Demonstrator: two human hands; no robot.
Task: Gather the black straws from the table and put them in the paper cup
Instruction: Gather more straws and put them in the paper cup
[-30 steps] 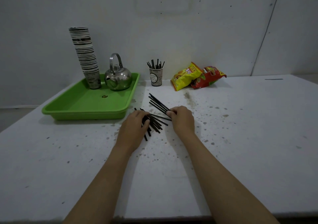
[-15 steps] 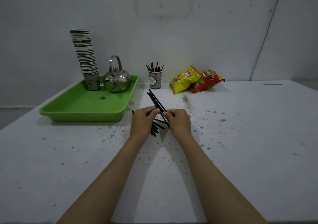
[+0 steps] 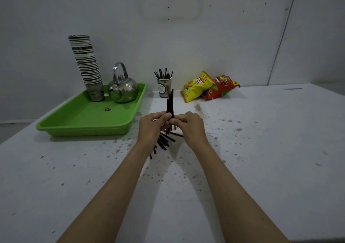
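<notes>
A bundle of black straws (image 3: pixel 169 102) stands nearly upright above the table, held from both sides. My left hand (image 3: pixel 154 126) grips it with thumb and fingers curled around its lower part, and my right hand (image 3: pixel 188 126) pinches the same bundle from the right. Below the hands, several loose black straws (image 3: pixel 164 142) lie scattered on the white table. The paper cup (image 3: pixel 164 87) stands farther back near the wall with several black straws poking out of it.
A green tray (image 3: pixel 82 125) at the left holds a tall stack of paper cups (image 3: pixel 86 65) and a steel kettle (image 3: pixel 123 87). Yellow (image 3: pixel 196 87) and red (image 3: pixel 220 88) snack bags lie right of the cup. The table is speckled with dark spots.
Both hands have lifted off the table with a bundle of straws, which has turned from slanting to nearly upright. Other straws stay on the table.
</notes>
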